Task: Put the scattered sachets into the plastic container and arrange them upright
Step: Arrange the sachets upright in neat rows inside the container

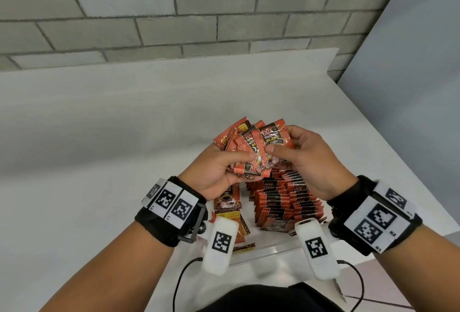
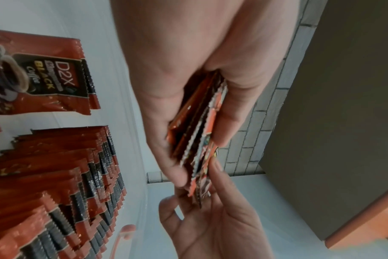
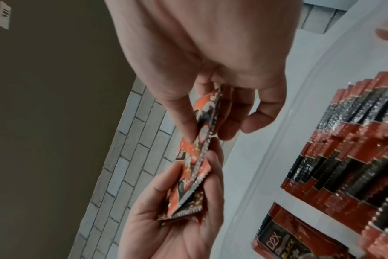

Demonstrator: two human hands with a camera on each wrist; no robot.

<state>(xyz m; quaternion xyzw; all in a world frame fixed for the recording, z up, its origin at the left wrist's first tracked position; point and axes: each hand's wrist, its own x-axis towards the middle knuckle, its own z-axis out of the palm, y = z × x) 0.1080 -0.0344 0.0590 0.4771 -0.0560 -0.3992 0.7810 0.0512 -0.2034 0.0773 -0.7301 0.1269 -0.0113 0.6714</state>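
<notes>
a fanned bunch of red and black coffee sachets (image 1: pixel 245 147) is held above the clear plastic container (image 1: pixel 271 249), over its far end. the bunch is gripped by the left hand (image 1: pixel 216 175), fingers curled behind it and thumb pressed across its front. the frontmost sachet (image 1: pixel 270 142), printed "d2x black coffee", is pinched at its lower edge by the right hand (image 1: pixel 308 160), between thumb and forefinger; the remaining right fingers are loosely bent behind it.

in the left wrist view the bunch (image 2: pixel 197 133) is seen edge-on, clamped between thumb and fingers, with the right hand's fingertips (image 2: pixel 215 168) touching its far end.

inside the container, rows of sachets (image 1: pixel 286 199) are packed upright along its right side, tops overlapping like shingles. a few sachets (image 1: pixel 227 202) are lying flat, face up, on its left side. the container is set near the front edge of the white worktop (image 1: pixel 99 137), which is backed by a grey brick wall (image 1: pixel 174 13).
</notes>
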